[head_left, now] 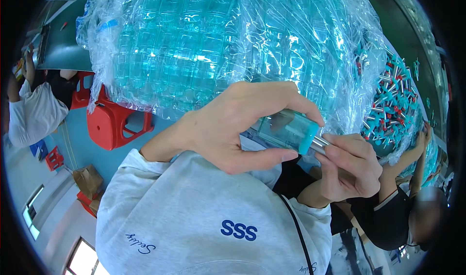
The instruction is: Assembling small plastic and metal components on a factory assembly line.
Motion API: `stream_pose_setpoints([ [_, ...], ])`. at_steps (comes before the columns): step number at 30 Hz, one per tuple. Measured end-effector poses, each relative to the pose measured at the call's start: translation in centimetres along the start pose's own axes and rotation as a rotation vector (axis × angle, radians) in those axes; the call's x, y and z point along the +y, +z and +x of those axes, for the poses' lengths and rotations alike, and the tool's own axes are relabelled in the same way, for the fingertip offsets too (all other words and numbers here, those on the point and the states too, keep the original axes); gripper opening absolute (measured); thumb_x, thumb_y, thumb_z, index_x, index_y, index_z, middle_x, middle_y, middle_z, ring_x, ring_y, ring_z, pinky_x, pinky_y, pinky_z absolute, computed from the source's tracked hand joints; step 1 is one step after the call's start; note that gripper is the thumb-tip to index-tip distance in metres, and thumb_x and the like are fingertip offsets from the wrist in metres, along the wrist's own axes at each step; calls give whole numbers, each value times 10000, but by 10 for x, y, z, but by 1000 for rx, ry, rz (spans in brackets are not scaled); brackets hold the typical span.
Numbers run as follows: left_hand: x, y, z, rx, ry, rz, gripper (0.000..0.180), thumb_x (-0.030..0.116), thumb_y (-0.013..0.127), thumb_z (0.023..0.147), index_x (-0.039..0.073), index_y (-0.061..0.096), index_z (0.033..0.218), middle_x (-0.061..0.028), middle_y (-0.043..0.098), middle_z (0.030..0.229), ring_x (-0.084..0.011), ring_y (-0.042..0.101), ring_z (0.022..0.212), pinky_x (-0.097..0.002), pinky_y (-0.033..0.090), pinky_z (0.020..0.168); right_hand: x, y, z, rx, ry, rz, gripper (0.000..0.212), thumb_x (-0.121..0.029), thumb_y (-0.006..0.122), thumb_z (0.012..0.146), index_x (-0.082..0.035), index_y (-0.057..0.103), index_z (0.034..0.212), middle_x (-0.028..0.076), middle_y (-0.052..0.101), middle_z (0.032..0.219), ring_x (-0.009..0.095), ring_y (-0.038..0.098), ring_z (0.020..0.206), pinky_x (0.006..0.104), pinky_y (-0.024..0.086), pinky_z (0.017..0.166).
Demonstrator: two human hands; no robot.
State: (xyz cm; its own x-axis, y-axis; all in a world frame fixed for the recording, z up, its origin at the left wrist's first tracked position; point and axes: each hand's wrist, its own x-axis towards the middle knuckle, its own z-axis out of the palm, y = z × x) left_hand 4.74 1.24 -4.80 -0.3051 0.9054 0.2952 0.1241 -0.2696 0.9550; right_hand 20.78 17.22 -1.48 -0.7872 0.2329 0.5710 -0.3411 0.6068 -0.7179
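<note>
My left hand [242, 124] is closed round a clear, teal-tinted plastic container [284, 132], its thumb and forefinger on either side. The container lies tilted, with a brighter teal end [308, 138] facing my right hand. Between the fingers of my right hand [352, 166] is a thin shiny metal tube [319, 141], which meets that teal end. Whether it goes inside, I cannot tell. Right beyond my hands, rows of similar clear teal containers [170, 47] are packed under crinkled clear plastic film [335, 37].
On the right lies a heap of small metal-tubed parts [393, 105] with teal and red ends. Beside it a co-worker in black [388, 217] reaches in. At the left are a red stool [109, 124], a brown paper bag [88, 179] and another person in white [39, 112].
</note>
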Motion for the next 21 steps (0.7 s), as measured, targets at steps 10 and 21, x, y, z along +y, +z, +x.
stream_pose_setpoints([
  [10,-3,1,-2,-14,20,-78,511,159,745,712,2,658,1191,-75,687,926,-189,546,709,-306,413,627,2,4,-4,92,-16,23,265,87,829,617,36,745,863,205,708,794,227,682,566,256,541,470],
  [21,-3,-2,0,-64,64,14,477,148,755,688,24,677,1142,-95,690,941,-234,573,654,-329,441,553,0,-10,6,-120,-36,-2,254,105,779,611,52,727,854,218,704,782,237,689,593,268,540,480],
])
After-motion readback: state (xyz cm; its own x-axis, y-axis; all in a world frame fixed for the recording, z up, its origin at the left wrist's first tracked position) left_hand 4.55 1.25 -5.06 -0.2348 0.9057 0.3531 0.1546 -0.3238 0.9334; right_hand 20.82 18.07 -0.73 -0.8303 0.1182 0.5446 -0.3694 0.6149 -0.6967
